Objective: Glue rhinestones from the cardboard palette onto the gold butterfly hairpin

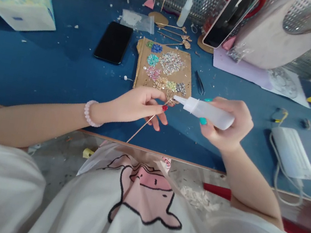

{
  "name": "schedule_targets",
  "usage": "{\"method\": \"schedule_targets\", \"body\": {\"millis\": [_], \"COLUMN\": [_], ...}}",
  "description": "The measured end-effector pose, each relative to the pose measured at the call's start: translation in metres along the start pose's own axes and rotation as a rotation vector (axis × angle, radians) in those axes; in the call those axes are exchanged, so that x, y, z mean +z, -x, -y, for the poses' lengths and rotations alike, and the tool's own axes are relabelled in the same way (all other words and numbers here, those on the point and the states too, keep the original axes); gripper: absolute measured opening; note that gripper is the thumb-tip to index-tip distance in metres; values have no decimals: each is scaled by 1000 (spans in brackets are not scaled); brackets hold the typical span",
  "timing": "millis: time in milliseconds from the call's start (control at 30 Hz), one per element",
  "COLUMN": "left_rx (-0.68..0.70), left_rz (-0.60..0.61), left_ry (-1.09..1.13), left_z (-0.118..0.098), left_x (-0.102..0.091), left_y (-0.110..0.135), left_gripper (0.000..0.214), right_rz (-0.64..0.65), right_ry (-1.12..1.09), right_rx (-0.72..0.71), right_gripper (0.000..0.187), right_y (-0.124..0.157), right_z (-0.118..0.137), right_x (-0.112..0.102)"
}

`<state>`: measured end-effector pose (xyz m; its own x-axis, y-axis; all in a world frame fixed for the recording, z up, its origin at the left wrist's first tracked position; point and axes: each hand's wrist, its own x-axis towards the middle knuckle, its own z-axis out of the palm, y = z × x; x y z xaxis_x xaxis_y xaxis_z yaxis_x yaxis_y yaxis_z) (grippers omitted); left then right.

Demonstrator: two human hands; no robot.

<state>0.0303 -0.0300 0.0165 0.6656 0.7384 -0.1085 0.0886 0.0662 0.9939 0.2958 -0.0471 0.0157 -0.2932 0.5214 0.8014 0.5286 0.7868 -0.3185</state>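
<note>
My left hand (145, 106) pinches a thin gold hairpin (140, 128) whose long stem slants down toward the table's front edge. The hairpin's ornate gold head (171, 96) is above the near edge of a cardboard piece. In my right hand (229, 123) is a translucent squeeze bottle (210, 113) with a white nozzle, tilted to the left. The nozzle tip is at the hairpin's head; whether they touch I cannot tell. On the cardboard (187, 84) lie small piles of coloured rhinestones (171, 63), sorted in blue, turquoise, pink, gold, green, grey and mixed colours.
Right of the cardboard lie black tweezers (200, 82); left of it, a black phone (113, 42). Behind are several gold hairpins (184, 37), a plastic bag (137, 21) and another nozzle bottle (186, 9). A propped phone (231, 17), tissue pack (25, 1) and cabled white device (292, 152) stand around.
</note>
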Motion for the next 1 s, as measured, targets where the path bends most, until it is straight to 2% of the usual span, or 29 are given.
{"method": "schedule_targets", "body": {"millis": [467, 733, 1000], "left_rx": [24, 29, 17], "left_rz": [-4, -8, -16], "left_ry": [-39, -59, -42], "left_z": [-3, -3, -6], "left_x": [1, 1, 2], "left_y": [0, -1, 0], "left_gripper": [3, 4, 8], "right_rz": [12, 64, 57], "right_ry": [-60, -12, -32], "right_rx": [6, 70, 44], "right_gripper": [31, 27, 27], "right_y": [1, 2, 0], "right_z": [1, 2, 4], "right_x": [-1, -2, -3]}}
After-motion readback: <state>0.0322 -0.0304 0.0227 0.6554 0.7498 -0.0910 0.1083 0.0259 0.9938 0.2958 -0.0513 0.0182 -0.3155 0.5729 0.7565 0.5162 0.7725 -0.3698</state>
